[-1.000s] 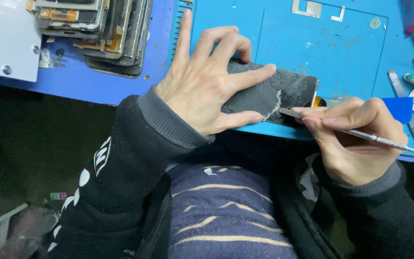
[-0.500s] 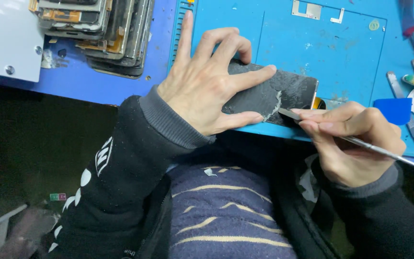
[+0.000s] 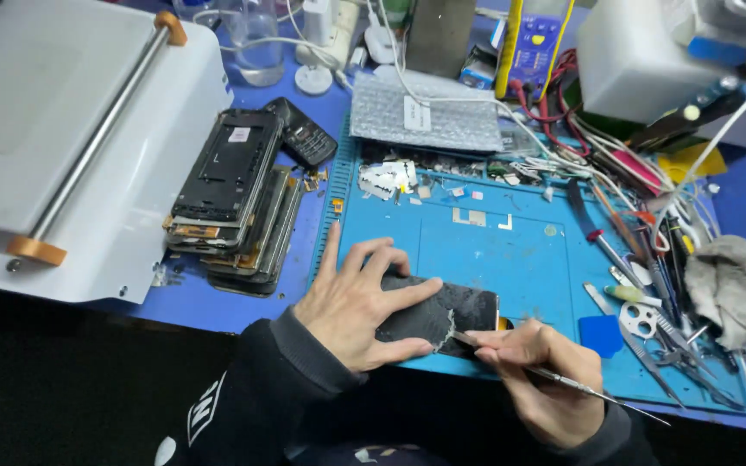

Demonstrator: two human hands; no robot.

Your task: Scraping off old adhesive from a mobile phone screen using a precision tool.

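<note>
Left hand (image 3: 356,302) lies flat, fingers spread, pinning the phone (image 3: 442,315) to the mat (image 3: 511,259) at the desk's near edge. Right hand (image 3: 541,371) is pinched tight on a thin metal tool (image 3: 580,384), its tip touching the phone's cracked edge at the 3 o'clock side (white chipped glass shows there). A blue pick (image 3: 602,335) sits just beyond the right hand, at 1 o'clock. Stacked phone frames (image 3: 235,203) rest at 10 o'clock of the left hand, beside the white machine (image 3: 71,147).
</note>
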